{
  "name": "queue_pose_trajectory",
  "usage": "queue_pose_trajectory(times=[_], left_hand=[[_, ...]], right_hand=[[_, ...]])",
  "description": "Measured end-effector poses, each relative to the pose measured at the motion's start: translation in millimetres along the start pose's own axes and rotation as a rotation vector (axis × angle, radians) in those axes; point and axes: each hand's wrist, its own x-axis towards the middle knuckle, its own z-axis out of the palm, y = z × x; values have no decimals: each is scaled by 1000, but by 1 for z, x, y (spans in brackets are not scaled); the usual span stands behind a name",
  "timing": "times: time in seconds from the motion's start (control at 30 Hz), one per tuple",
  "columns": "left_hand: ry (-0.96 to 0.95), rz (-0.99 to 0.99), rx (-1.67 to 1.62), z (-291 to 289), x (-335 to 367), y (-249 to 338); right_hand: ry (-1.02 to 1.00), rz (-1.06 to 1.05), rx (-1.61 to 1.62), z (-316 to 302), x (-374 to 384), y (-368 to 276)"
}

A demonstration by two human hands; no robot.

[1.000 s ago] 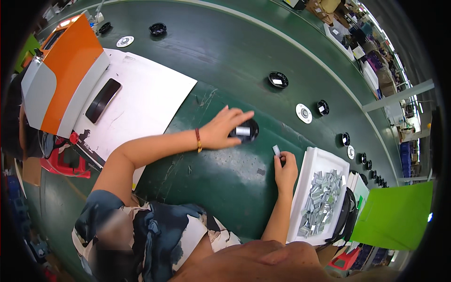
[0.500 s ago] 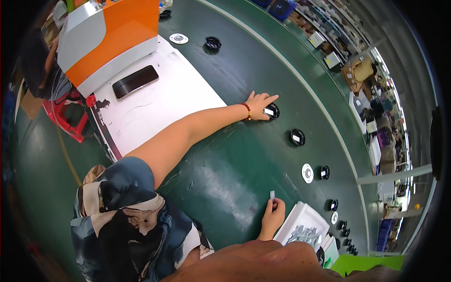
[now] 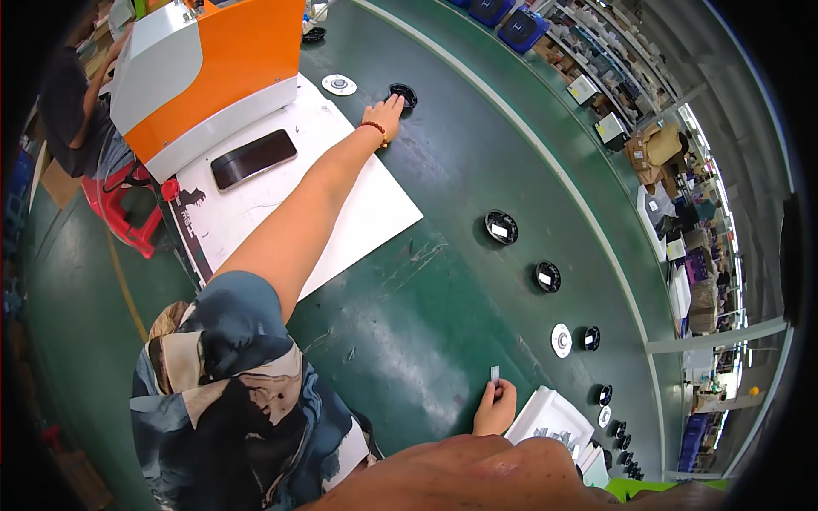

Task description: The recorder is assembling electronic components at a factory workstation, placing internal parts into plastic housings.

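My left hand (image 3: 383, 117), with a beaded bracelet at the wrist, reaches far across the green table. Its fingers are stretched out, and their tips touch the near rim of a black round cup-like part (image 3: 403, 95). I see no firm grip on it. My right hand (image 3: 496, 409) is low on the table, thumb and fingers pinching a small pale, translucent strip (image 3: 494, 374) that stands up from the fingertips. Nearer the middle lies a black round part with a white label (image 3: 501, 227), apart from both hands. Another labelled black part (image 3: 547, 277) sits beyond it.
An orange and white machine (image 3: 247, 77) stands on a white board (image 3: 362, 200) with a dark phone (image 3: 253, 159). White discs (image 3: 339, 84) and more black parts (image 3: 591, 338) line the table. A white tray (image 3: 550, 409) is beside my right hand. A person (image 3: 72, 115) is at far left.
My left hand has left the labelled black part and moved up and left to the farther black part. My right hand keeps its pinch on the strip. The view has shifted slightly.
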Motion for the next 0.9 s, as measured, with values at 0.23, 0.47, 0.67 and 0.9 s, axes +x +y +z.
queue_pose_trajectory(times=[0.23, 0.47, 0.67, 0.9], left_hand=[[42, 243, -72, -14, -15, 1], [127, 815, -386, -52, -119, 40], [-232, 1462, -615, -106, -249, 71], [-157, 1556, -720, -106, -284, 86]], right_hand=[[-18, 26, 9, -2, -8, 1], [-55, 91, 12, -5, -6, 1], [-29, -4, 46, 2, 8, -8], [-43, 43, 75, -3, 3, -14]])
